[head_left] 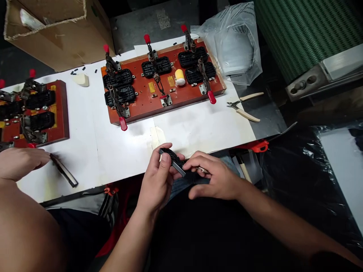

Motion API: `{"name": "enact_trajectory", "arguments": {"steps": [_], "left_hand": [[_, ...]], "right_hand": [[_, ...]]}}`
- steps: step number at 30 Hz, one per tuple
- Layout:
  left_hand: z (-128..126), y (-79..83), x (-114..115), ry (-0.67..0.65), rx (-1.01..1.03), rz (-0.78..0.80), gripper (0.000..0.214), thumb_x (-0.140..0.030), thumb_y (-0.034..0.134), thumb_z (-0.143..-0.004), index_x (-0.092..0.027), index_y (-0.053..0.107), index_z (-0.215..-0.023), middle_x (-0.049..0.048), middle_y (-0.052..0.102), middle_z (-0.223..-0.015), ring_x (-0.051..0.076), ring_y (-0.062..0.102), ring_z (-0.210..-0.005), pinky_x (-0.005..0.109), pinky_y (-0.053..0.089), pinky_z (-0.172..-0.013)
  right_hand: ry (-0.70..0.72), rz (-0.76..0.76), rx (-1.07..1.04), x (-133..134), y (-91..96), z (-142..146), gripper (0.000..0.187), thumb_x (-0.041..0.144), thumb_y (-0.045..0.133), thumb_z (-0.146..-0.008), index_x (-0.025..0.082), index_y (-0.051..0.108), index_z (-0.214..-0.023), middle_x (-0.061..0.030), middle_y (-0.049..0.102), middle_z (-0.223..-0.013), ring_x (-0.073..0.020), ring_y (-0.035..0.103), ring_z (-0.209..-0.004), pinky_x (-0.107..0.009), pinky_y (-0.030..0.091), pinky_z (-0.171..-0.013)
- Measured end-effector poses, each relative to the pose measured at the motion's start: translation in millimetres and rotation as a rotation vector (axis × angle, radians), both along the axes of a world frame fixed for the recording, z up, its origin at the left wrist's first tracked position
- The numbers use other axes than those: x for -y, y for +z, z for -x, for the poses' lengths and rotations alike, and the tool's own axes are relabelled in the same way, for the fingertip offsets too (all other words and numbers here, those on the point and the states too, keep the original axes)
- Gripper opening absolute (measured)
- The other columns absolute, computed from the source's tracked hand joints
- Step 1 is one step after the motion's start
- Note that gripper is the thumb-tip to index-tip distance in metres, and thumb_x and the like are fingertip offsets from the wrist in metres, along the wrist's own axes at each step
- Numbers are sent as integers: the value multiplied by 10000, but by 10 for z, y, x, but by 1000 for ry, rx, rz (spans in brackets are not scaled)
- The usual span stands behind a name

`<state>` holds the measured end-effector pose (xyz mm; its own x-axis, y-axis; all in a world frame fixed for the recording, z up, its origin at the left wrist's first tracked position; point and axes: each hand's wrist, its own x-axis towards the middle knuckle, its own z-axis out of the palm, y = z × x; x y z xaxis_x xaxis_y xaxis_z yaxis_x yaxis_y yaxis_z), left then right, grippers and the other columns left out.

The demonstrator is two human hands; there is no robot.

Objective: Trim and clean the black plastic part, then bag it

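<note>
Black part (172, 160) pinched in left hand (159, 181); right hand (211, 177) closed on a small tool, working it. Six parts already clamped in jig (184, 96).

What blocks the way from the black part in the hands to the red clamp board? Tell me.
Nothing visible does. The black part sits in the left hand, the right hand touching it; only bare white paper lies before the clamp board.

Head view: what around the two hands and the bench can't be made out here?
- Black part in the left hand: fingers cover most of it; shape unclear.
- Right hand: a small metal tool tip barely shows; the hand hides the rest.
- Second jig board: cut off by the left edge.
- Co-worker's hand: the dark strip under it is motion-blurred.
</note>
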<state>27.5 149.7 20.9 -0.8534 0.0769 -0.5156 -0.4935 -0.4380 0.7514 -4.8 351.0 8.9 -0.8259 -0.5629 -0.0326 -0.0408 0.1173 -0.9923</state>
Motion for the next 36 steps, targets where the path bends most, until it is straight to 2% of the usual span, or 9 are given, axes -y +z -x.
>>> {"name": "enact_trajectory", "arguments": {"steps": [3,6,8,10,12,14,17,24,36], "left_hand": [[-49,0,20,-74,72,125,663,-611,569,-1012,-291,346,-1548,149,627,-1345,230,758,-937,378,645,-798],[-145,59,78,-219,-132,625,973,-488,761,-926,-412,125,-1659,144,367,-1646,334,626,-1305,525,568,-1043],[-176,90,117,-329,-384,957,991,-383,818,-888,-408,196,-1660,91,265,-1719,373,386,-1522,586,402,-1214],[-168,101,152,-427,-570,1044,822,-329,777,-921,-362,348,-1621,76,385,-1669,356,329,-1556,575,314,-1274],[-138,102,190,-457,-564,951,693,-304,742,-949,-339,438,-1571,79,533,-1556,326,475,-1467,527,390,-1241],[-109,113,232,-409,-435,804,633,-316,758,-940,-328,500,-1519,79,577,-1503,308,581,-1364,483,486,-1169],[-90,155,281,-306,-287,595,618,-321,805,-906,-332,543,-1466,70,569,-1509,304,599,-1343,461,532,-1128],[-80,197,271,-287,-283,458,579,-232,804,-897,-319,573,-1421,68,560,-1499,295,571,-1361,457,516,-1149],[-130,198,271,-287,-282,432,598,-201,807,-883,-319,576,-1421,75,560,-1494,291,607,-1315,448,511,-1148]], "right_hand": [[-232,-93,-77,51,37,-69,206,384,771,-942,201,720,-1022,-13,670,-910,-107,531,-654,-241,461,-617],[-442,-186,112,83,108,-39,233,400,742,-945,196,670,-859,41,553,-672,-108,472,-572,-232,414,-542],[-420,-180,261,103,158,-13,281,435,750,-932,193,651,-829,45,527,-643,-114,469,-577,-229,414,-535],[-306,-135,353,112,198,10,303,453,751,-933,186,650,-829,34,562,-677,-118,506,-608,-229,450,-568],[-141,-71,373,85,230,44,291,469,718,-965,180,693,-972,8,641,-795,-138,596,-703,-245,522,-663],[0,-72,289,13,272,99,383,471,622,-1039,197,662,-1303,-45,700,-1051,-181,671,-945,-307,570,-863],[136,-198,50,-121,374,187,452,388,473,-1119,257,510,-1550,-90,643,-1336,-215,620,-1226,-390,512,-1073],[129,-158,-384,-95,527,180,365,196,580,-1062,244,653,-1417,-73,757,-1084,-204,710,-976,-355,588,-879],[120,-159,-449,5,433,168,261,180,595,-1062,203,703,-1298,-62,767,-1108,-188,707,-987,-340,574,-896]]}}
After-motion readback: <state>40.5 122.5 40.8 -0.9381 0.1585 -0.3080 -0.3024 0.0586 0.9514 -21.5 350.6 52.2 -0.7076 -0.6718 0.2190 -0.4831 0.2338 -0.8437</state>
